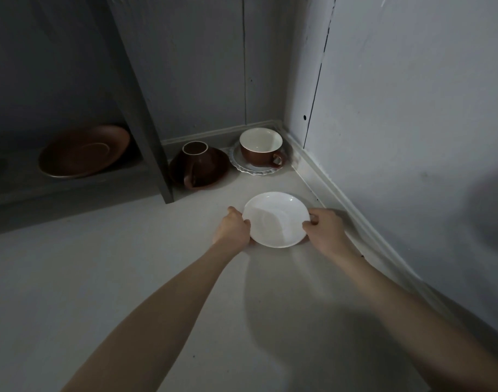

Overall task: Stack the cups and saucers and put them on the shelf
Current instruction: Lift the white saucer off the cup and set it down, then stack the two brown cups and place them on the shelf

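Note:
A white saucer (276,219) lies on the pale floor near the right wall. My left hand (235,229) grips its left rim and my right hand (324,229) grips its right rim. Farther back in the corner a brown cup with a white inside (260,147) stands upright on a clear glass saucer (242,165). To its left a dark brown cup (195,159) sits upside down on a dark brown saucer (219,172). Another brown saucer (84,151) rests on the low grey shelf (72,188) at the left.
A dark upright shelf post (146,123) stands between the shelf and the corner. A white baseboard (341,199) runs along the right wall close to my right hand. Pale floor (129,278) spreads to the left and front.

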Demonstrator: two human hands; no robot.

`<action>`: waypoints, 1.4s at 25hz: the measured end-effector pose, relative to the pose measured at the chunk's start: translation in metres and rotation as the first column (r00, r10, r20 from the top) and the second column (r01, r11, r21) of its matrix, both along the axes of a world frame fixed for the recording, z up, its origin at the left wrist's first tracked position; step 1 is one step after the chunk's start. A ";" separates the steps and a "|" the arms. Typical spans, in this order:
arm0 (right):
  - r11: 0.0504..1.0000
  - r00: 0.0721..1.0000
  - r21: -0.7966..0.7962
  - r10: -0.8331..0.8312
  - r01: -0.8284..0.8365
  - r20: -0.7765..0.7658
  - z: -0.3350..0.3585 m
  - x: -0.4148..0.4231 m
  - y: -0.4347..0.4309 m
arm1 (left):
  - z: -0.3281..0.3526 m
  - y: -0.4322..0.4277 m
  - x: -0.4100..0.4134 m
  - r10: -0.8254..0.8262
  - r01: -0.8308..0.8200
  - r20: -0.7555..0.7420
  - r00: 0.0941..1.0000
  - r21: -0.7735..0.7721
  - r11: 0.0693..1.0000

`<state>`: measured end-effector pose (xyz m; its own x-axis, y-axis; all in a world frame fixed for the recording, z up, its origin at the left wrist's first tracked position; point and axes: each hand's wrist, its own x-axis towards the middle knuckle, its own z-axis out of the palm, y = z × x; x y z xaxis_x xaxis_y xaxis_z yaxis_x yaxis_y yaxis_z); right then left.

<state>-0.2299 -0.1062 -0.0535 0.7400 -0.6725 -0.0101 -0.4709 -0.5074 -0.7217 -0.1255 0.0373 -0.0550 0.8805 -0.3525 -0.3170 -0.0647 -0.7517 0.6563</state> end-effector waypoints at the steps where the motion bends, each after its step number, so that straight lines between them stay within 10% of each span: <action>1: 1.000 1.000 -0.015 -0.001 0.001 -0.001 -0.001 0.000 0.000 | 0.000 0.000 0.000 -0.002 0.002 0.000 1.000 0.007 1.000; 10: 0.994 0.996 -0.084 0.062 -0.067 -0.062 -0.002 0.003 -0.003 | 0.003 0.000 -0.002 -0.053 0.047 0.054 0.997 0.106 0.993; 14: 0.910 0.928 -0.364 0.056 -0.200 -0.368 0.014 0.011 -0.002 | 0.006 0.006 0.003 -0.168 0.138 0.104 0.980 0.252 0.958; 17: 0.826 0.955 -0.532 0.027 -0.188 -0.296 0.032 0.031 -0.003 | 0.016 0.010 0.015 -0.213 0.140 0.220 0.952 0.303 0.943; 23: 0.974 0.992 -0.206 0.110 -0.096 0.057 0.039 0.096 -0.013 | 0.044 0.030 0.064 -0.499 0.133 0.518 0.695 0.589 0.797; 35: 0.959 0.961 0.285 -0.083 0.004 0.266 0.011 0.160 -0.043 | 0.052 0.025 0.113 -0.840 0.053 0.137 0.524 0.980 0.193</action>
